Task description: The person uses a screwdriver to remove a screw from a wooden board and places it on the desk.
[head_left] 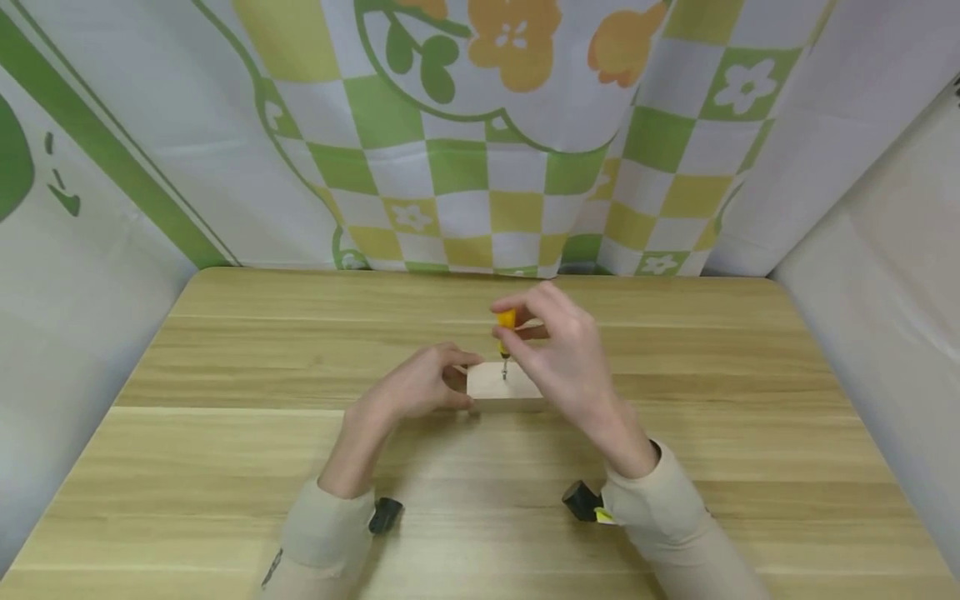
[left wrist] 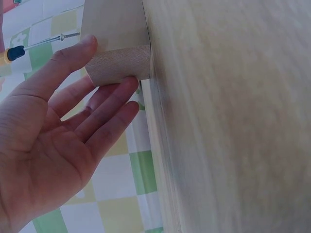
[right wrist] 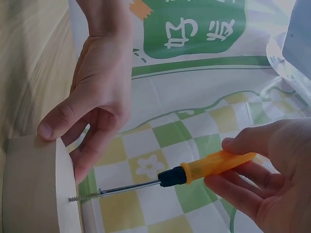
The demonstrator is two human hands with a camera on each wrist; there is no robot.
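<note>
A pale wooden block (head_left: 489,382) lies on the table. My left hand (head_left: 420,382) grips its left end, thumb on the near side and fingers on the far side. A screw (right wrist: 83,197) stands upright in the block's top face, much of its thread showing above the wood. In my right hand (head_left: 564,350) is a screwdriver (right wrist: 209,166) with a yellow handle and black collar, pinched between thumb and fingers. The screwdriver's tip meets the screw head, as the right wrist view shows. My right hand hides the block's right end in the head view.
The wood-grain table (head_left: 225,467) spreads out on all sides of the block. Behind it hangs a green, yellow and white checked cloth (head_left: 457,175) with flowers. Black devices (head_left: 581,500) are worn at both wrists, below the sleeves.
</note>
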